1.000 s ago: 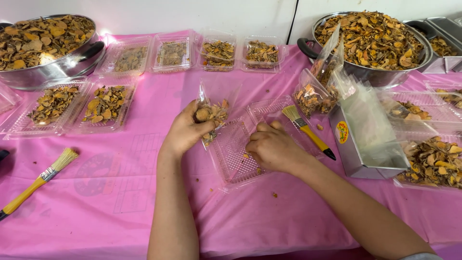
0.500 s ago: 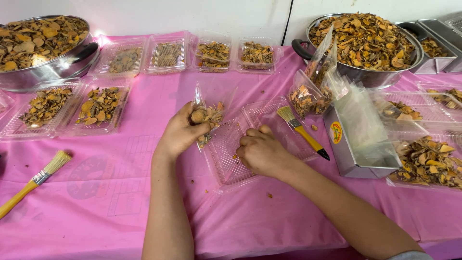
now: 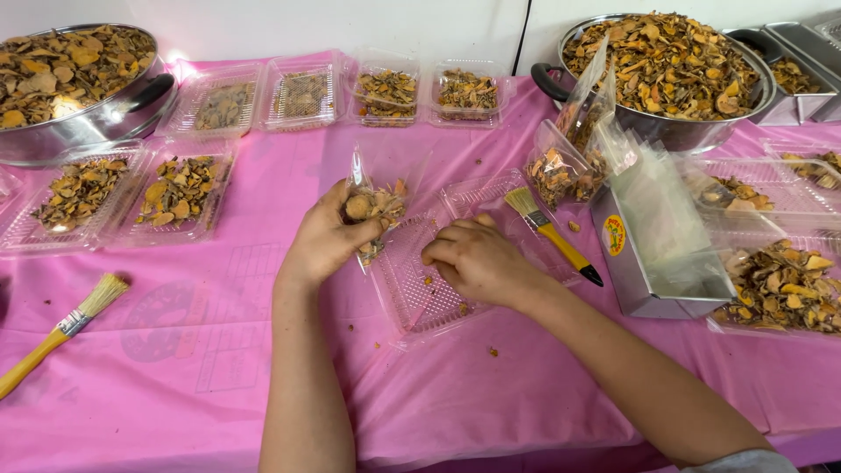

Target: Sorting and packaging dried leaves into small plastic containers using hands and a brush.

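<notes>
Pink cloth covers the worktop (image 3: 175, 385) in the head view, with a white wall behind it. Two big steel pots of dried orange-brown slices stand at the back, one on the left (image 3: 74, 83) and one on the right (image 3: 666, 70). Six clear trays with slices lie on the left half: four in a back row (image 3: 302, 96) and two nearer (image 3: 180, 193). Two yellow-handled brushes lie flat, one at the left edge (image 3: 61, 328) and one (image 3: 552, 232) just right of the hands.

A small clear bag (image 3: 377, 206), partly filled with slices and open at the top, is upright over the left rim of an almost empty clear tray (image 3: 420, 293) at the middle. The left hand (image 3: 324, 241) has its grip closed around the bag, thumb in front. The right hand (image 3: 473, 258) lies palm down in the tray, fingers curled narrowly onto the bottom; whether they pinch anything I cannot tell.
</notes>
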